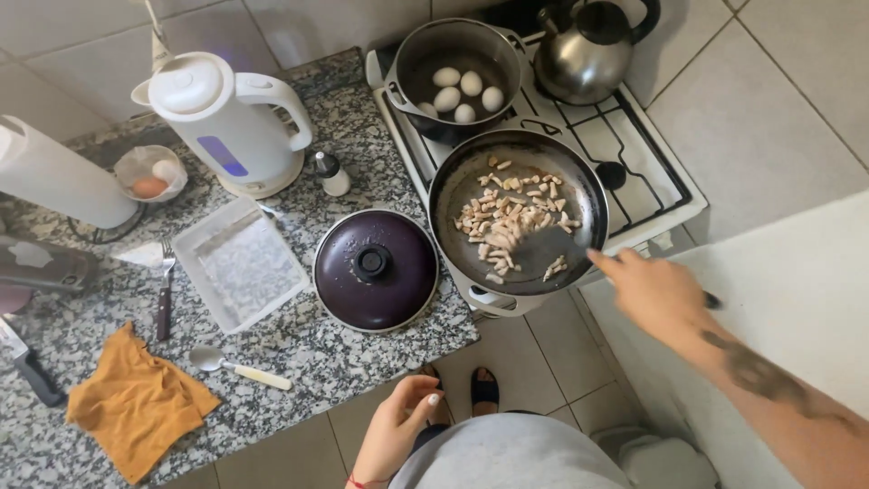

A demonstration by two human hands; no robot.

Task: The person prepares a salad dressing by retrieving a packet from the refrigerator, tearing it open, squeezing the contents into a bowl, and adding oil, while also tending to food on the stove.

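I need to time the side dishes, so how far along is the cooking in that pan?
Done: pale chopped pieces are spread in the frying pan, and the purple lid lies off on the counter. In hand: the right hand works a dark spatula through them; the left hand is idle. Left: the pieces look barely browned, and the eggs sit whole in the pot.

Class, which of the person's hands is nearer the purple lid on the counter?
Left. The left hand hangs just below the purple lid; the right hand is farther off, at the frying pan.

Five eggs (460,92) in the pot (409,68), two kettles (226,113), one fork (165,285), one spoon (237,366)
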